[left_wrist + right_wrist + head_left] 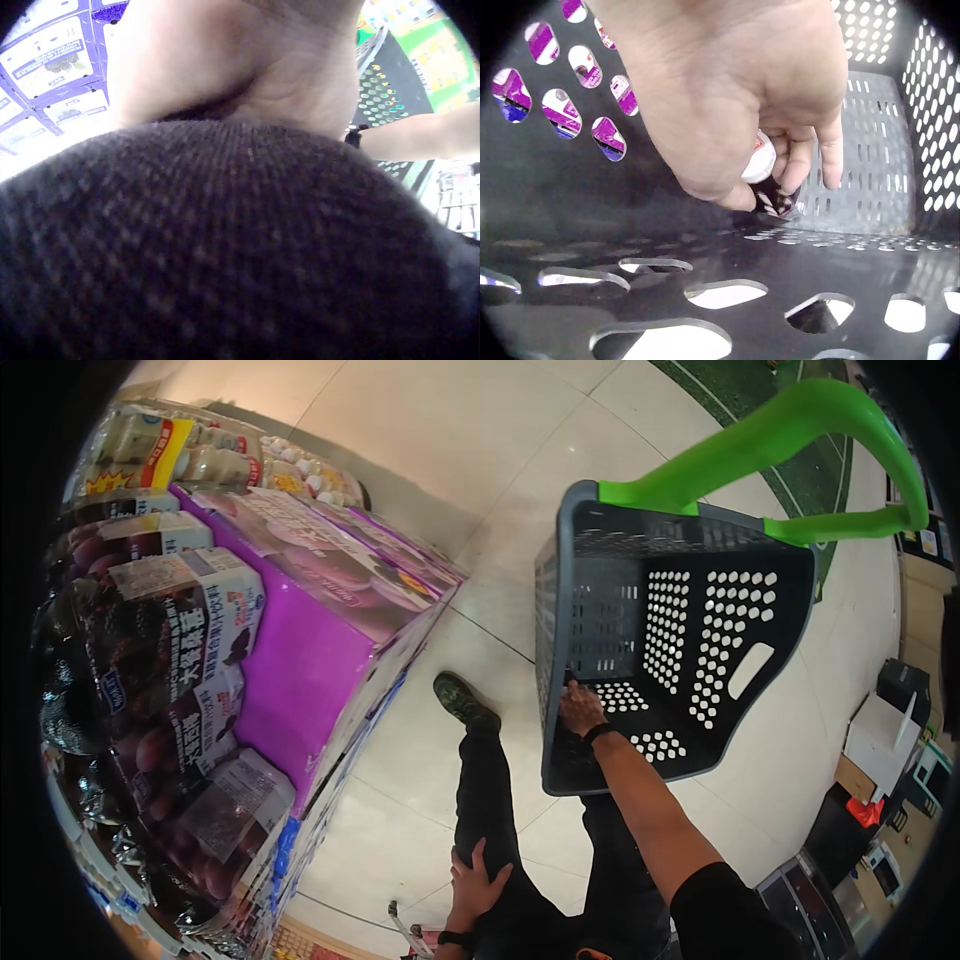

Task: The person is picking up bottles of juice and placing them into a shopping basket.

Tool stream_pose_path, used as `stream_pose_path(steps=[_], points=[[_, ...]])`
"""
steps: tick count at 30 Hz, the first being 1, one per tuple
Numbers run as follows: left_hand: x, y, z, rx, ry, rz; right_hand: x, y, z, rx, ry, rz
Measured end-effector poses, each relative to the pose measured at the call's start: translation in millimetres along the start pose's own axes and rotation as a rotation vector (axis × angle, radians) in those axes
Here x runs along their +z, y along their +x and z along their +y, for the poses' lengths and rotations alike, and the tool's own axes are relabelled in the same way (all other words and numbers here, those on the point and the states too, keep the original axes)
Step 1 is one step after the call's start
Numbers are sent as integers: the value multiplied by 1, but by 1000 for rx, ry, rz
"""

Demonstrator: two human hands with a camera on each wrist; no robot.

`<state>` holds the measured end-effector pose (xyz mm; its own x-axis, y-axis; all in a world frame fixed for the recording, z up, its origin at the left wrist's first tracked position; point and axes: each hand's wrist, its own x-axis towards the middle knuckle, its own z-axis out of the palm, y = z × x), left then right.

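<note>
A deep black shopping basket (690,540) with perforated walls and a green handle (740,445) stands on the floor to the right of the legs. My right hand (580,709) reaches down inside it. In the right wrist view its thumb and fingers pinch a small bottle (774,201) with a white cap (760,159) and a dark printed body, low by the basket wall. The palm hides part of the bottle. My left hand (475,885) rests on the left thigh with its fingers spread; the left wrist view shows its heel against the dark trousers (225,240).
At left stands a purple carton display (310,680) stacked with wrapped packs of dark fruit drinks (170,620). More bottled packs (215,460) sit behind it. Pale floor tiles (520,450) run between display and basket. Boxes and equipment (880,745) line the right edge.
</note>
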<state>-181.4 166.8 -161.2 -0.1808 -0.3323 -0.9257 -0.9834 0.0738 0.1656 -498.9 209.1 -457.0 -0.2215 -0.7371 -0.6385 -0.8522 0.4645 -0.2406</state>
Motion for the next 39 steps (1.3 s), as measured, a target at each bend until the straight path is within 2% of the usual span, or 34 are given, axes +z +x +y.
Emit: stream_pose_path(steps=[2,3,6,7,9,10,14,16,17,18,19,20,21,22,23,25,27,29,32,33,34,36,39], points=[[-1,3,1,-11,-1,2,15,-1,0,-38,-108,122],[-2,3,1,-17,-1,-6,15,-1,0,-50,-102,127],[-6,4,-1,-19,-8,3,1,1,-7,-36,-44,-166],[-7,4,0,-13,-13,-9,-1,0,-12,-35,-45,-169],[-9,5,2,-22,-10,-31,-8,-7,-17,78,-2,-78],[-11,5,2,-36,-1,-43,24,-9,0,-90,-110,-113],[-15,7,-6,-12,-31,-53,-2,-26,-1,-187,-61,-67],[-18,7,-8,-7,-16,-113,-46,-33,-10,91,356,-385],[-23,8,-8,9,-19,-93,-64,-39,-11,46,450,-323],[-29,7,-5,-1,-27,-148,-75,-51,-9,-2,540,-256],[-34,6,-3,-12,-34,-199,-83,-58,-13,77,581,-254],[-41,5,-2,10,-37,-169,-91,-64,-17,154,623,-248],[-46,1,0,-4,-49,-220,-94,-68,-17,103,660,-248],[-48,-5,-1,-18,-63,-273,-128,-81,-24,152,641,-259],[-49,-9,-3,5,-69,-243,-159,-91,-32,155,636,-253],[-51,-19,-11,11,-153,-304,-177,-107,-33,97,675,-178],[-59,-35,-14,29,-220,-285,-209,-118,-40,70,746,-123],[-66,-50,-20,150,-250,-225,-269,-137,-54,204,924,-188],[-97,-75,-9,257,-284,-202,-366,-162,-76,180,865,-99],[-110,-90,1,287,-228,-76,-401,-168,-86,50,784,-54],[-125,-99,11,288,-217,-69,-432,-174,-96,-73,703,-19],[-143,-102,18,334,-182,-13,-487,-174,-118,-307,514,172],[-177,-97,26,429,-98,114,-594,-187,-175,-419,522,294]])
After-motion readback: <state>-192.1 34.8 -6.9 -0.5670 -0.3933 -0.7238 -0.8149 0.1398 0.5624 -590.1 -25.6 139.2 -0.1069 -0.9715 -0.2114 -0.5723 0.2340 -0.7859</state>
